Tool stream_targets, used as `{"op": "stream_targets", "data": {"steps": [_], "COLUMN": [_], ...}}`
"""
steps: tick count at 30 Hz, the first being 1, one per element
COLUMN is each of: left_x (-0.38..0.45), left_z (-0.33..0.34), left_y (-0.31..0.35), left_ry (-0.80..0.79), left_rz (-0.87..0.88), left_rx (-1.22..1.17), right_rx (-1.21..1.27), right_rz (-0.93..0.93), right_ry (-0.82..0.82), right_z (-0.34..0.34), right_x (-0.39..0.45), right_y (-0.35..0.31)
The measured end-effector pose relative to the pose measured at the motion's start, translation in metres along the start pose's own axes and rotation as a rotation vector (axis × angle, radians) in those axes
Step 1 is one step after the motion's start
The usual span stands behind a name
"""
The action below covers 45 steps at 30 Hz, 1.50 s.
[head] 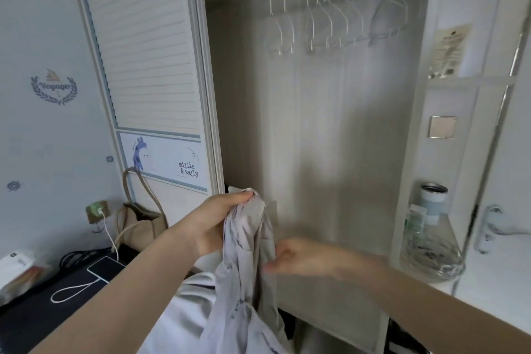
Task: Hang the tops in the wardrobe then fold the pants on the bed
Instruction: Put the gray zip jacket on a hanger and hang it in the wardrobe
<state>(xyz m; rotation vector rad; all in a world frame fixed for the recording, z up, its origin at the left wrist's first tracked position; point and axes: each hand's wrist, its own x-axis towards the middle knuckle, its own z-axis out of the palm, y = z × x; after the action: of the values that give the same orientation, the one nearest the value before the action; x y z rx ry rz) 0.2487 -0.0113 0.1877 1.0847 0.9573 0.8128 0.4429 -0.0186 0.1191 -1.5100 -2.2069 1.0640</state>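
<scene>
Below the wardrobe's empty hangers (339, 23), the left hand (212, 224) grips a pale top (244, 253) bunched while the blurred right hand (298, 259) pinches its edge, probably seeking the neckline.

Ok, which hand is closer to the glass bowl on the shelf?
Right. The right hand is beside the garment, left of the glass bowl; the left hand grips the garment's top, farther left.

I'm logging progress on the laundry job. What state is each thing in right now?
Garment: held up, bunched, not hung.
Left hand: grips the garment's top.
Right hand: blurred, at the garment's edge.
Hangers: all bare, on the rail.
Wardrobe: open.
Phone: cable plugged in.
</scene>
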Motion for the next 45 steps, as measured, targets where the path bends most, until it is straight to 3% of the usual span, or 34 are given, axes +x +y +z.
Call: {"op": "stream_targets", "data": {"steps": [3, 6, 9, 12, 18, 22, 25, 28, 32, 35, 39, 42, 45], "left_x": [0.001, 0.0, 0.001, 0.009, 0.042, 0.067, 0.085, 0.106, 0.135, 0.157, 0.192, 0.221, 0.256], "left_z": [-0.008, -0.026, -0.057, -0.088, -0.101, -0.097, -0.091, -0.08, -0.069, -0.068, -0.071, -0.068, -0.063], "left_y": [0.014, 0.029, 0.044, 0.048, 0.029, 0.038, 0.055, 0.075, 0.101, 0.124, 0.159, 0.184, 0.199], "left_ry": [-0.054, -0.05, 0.15, 0.405, 0.417, 0.476, 0.471, 0.386, 0.314, 0.153, 0.003, -0.104, -0.078], "left_rz": [0.005, 0.04, 0.111, 0.222, 0.532, 0.702, 0.596, 0.49, 0.419, 0.435, 0.491, 0.458, 0.509], "left_rx": [0.023, 0.139, 0.532, 0.949, 1.35, 1.2, 0.875, 0.526, 0.281, 0.343, 0.619, 0.807, 0.769], "right_rx": [0.17, 0.144, 0.329, 0.542, 0.327, 0.205, -0.154, -0.432, -0.668, -0.634, -0.355, -0.239, -0.26], "right_rz": [-0.003, 0.105, 0.199, 0.143, -0.081, -0.162, -0.182, -0.165, -0.008, 0.065, 0.006, -0.034, -0.033], "right_ry": [0.064, 0.25, 0.457, 0.632, 0.918, 1.032, 1.049, 0.961, 0.84, 0.984, 1.276, 1.343, 1.389], "right_z": [0.021, 0.024, 0.009, -0.017, -0.062, -0.089, -0.107, -0.124, -0.148, -0.176, -0.221, -0.258, -0.287], "right_x": [0.021, 0.037, 0.042, 0.039, 0.039, 0.033, 0.029, 0.031, 0.04, 0.05, 0.078, 0.107, 0.132], "right_y": [-0.005, -0.01, -0.011, -0.018, -0.043, -0.048, -0.049, -0.046, -0.036, -0.031, -0.029, -0.027, -0.021]}}
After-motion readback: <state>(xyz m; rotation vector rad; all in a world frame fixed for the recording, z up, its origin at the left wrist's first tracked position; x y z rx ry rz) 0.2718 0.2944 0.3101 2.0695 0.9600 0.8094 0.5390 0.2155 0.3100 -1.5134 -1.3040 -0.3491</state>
